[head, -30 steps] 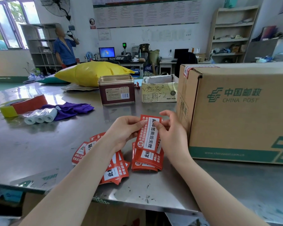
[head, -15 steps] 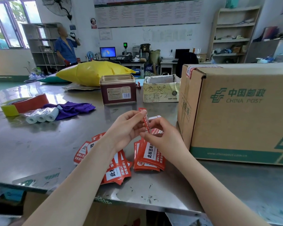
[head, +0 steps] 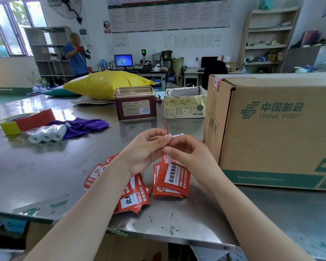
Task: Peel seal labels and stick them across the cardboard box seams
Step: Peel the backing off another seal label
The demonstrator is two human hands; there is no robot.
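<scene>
My left hand [head: 145, 149] and my right hand [head: 188, 153] pinch one red seal label [head: 166, 129] between them, held edge-on above the steel table [head: 45, 166]. Its white backing pokes out past my right fingers. A stack of red labels [head: 174, 178] lies under my right hand, and looser labels [head: 134, 198] are spread under my left wrist. The big China Post cardboard box [head: 275, 129] stands just right of my hands. A red seal label [head: 217, 82] sits over its top left corner.
A brown tin [head: 135, 104] and a small open carton [head: 184, 104] stand behind my hands. To the left lie a purple cloth [head: 83, 126], white paper rolls [head: 47, 134] and a tape roll [head: 24, 121]. A yellow bag [head: 105, 84] and a person [head: 75, 55] are farther back.
The label, first held flat facing me, has turned edge-on between my fingers. Both hands have drawn closer together and risen slightly.
</scene>
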